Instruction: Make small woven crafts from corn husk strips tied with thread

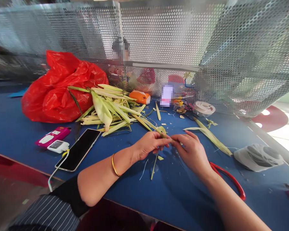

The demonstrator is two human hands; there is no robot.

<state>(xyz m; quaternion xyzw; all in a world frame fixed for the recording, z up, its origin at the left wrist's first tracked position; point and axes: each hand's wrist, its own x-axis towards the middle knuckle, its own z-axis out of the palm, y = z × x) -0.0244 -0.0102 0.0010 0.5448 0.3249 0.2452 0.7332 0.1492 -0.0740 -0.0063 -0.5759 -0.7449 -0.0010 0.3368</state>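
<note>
My left hand [148,145], with a gold bangle on the wrist, pinches a strip of corn husk [162,130] over the blue table [135,183]. Fingertips of my right hand [189,149] meet those of the left and are closed; what lies between them is too small to make out. Beyond my left hand is a heap of pale green corn husks [110,112]. A longer husk piece [214,138] lies past my right hand. Under my fingers there is a thin husk sliver [154,168].
A red plastic bag [62,89] stands at the back left. Nearer are a phone [78,150] and a white charger [58,146]. To the right lie a red handle [233,183], a wrapped spool [257,157] and a tape roll [204,108]. A perforated metal screen [163,38] borders the back.
</note>
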